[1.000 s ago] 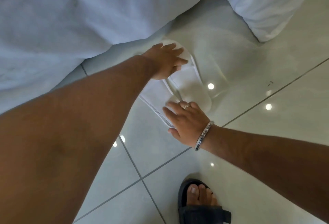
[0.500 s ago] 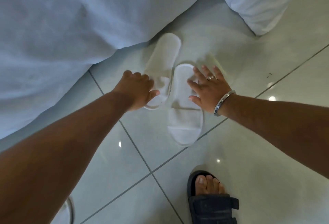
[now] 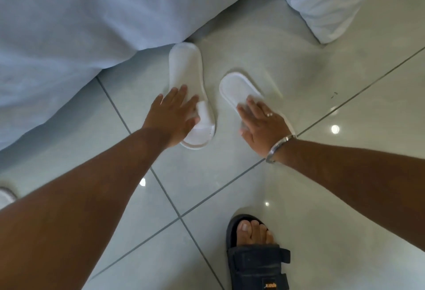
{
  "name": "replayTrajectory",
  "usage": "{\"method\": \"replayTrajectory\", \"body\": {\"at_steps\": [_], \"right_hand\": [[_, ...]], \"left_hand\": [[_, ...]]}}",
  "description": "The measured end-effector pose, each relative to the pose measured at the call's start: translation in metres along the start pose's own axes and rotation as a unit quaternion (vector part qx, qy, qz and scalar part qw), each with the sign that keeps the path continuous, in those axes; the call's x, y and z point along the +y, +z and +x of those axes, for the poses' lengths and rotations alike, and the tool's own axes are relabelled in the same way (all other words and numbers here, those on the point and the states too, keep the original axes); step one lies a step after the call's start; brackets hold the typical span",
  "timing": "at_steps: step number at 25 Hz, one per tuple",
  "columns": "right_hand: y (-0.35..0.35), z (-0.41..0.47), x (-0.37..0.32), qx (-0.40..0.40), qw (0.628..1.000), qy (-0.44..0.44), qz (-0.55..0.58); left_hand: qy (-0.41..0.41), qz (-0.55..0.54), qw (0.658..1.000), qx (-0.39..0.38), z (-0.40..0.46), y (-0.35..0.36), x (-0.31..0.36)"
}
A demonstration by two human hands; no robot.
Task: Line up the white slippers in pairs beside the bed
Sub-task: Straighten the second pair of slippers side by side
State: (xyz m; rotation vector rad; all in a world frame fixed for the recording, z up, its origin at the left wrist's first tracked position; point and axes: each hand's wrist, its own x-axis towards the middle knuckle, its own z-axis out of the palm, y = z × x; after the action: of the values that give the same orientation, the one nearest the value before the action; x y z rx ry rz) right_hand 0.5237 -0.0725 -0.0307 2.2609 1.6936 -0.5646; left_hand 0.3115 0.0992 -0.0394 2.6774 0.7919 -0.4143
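Both slippers have slid apart since half a second ago: the left slipper lies near the bed linen, the right slipper just beside it, a strip of tiled floor between. Each is pressed flat under a spread palm, left hand and right hand, nothing pinched. Judging by this, the pair is being squared; next, even up the ends. The sandal strap's orange lettering is unreadable.
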Motion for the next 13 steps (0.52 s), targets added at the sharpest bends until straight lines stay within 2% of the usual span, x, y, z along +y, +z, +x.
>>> {"method": "replayTrajectory", "body": {"at_steps": [4,7,10,13], "right_hand": [[-0.018,0.05,0.025,0.027,0.999,0.018,0.038],[-0.018,0.038,0.061,0.061,0.997,0.023,0.036],[-0.013,0.009,0.093,0.005,0.999,0.011,0.034],[-0.005,0.003,0.102,0.002,1.0,0.009,-0.028]], "left_hand": [[0.003,-0.013,1.0,-0.006,-0.029,0.023,0.047],[0.007,-0.042,0.999,0.002,-0.02,0.026,0.073],[0.0,-0.021,1.0,0.003,-0.005,0.029,0.074],[-0.013,-0.026,1.0,-0.001,0.018,0.031,0.094]]}}
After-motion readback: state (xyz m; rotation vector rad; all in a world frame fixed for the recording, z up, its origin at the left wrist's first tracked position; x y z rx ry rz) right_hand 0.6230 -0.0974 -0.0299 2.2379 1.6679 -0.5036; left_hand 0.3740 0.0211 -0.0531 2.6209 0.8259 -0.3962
